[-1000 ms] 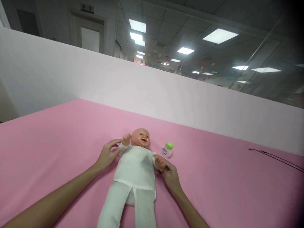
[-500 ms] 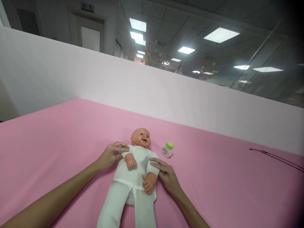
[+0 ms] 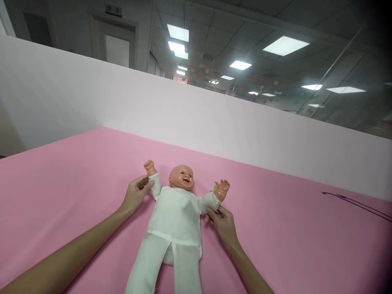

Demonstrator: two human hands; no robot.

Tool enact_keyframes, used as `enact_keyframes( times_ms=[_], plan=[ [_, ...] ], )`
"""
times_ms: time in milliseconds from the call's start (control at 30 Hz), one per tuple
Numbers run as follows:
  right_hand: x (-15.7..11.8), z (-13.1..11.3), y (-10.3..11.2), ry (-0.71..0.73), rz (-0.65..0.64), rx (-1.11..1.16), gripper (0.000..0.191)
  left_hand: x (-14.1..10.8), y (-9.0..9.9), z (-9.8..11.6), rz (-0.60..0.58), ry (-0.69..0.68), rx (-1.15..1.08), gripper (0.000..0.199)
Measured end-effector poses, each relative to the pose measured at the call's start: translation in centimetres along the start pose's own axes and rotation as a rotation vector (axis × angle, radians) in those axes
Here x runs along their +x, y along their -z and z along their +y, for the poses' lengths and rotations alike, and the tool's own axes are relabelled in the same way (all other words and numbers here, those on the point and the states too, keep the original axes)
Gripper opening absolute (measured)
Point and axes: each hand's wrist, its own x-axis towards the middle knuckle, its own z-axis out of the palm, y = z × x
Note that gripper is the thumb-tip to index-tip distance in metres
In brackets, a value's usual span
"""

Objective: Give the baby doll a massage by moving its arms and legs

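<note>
A baby doll with a bald plastic head and a white cloth body lies on its back, head toward the far wall. Both its arms are raised and spread to the sides. My left hand grips the doll's arm on the left by its white sleeve, thumb and fingers closed round it. On the other side, my right hand pinches the sleeve of the doll's other arm from below. Behind that arm, only a bit of the jar's green lid shows; the rest is hidden.
Pink cloth covers the table. A white partition rises along its far edge. Thin black cables lie at the far right. Beyond the partition are a door and lit ceiling panels.
The doll's arms, earlier lying over its torso, have been lifted up and outward by my hands. The raised arm on the right now covers most of the green-lidded jar.
</note>
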Motion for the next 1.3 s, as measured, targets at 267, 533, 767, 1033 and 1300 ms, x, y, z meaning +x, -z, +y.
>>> enact_keyframes(
  times_ms=[267,533,767,1033,1300],
  plan=[
    [0.3,0.2,-0.6,0.157,-0.264,-0.066,0.028,-0.8,-1.0,0.6,-0.418,-0.101,0.154,0.030],
    [0.3,0.2,-0.2,-0.054,0.056,0.072,0.040,-0.2,-0.4,0.0,0.035,0.026,-0.036,0.048],
    [0.5,0.2,-0.1,0.028,-0.087,0.001,0.031,0.3,0.0,-0.2,-0.224,0.025,-0.062,0.038],
    [0.5,0.5,-0.7,0.027,-0.113,0.005,0.027,0.1,-0.5,0.3,-0.367,0.018,0.016,0.030],
    [0.4,0.2,-0.2,-0.086,0.051,0.142,0.040,0.3,-0.1,-0.4,0.011,0.141,-0.142,0.060]
  ],
)
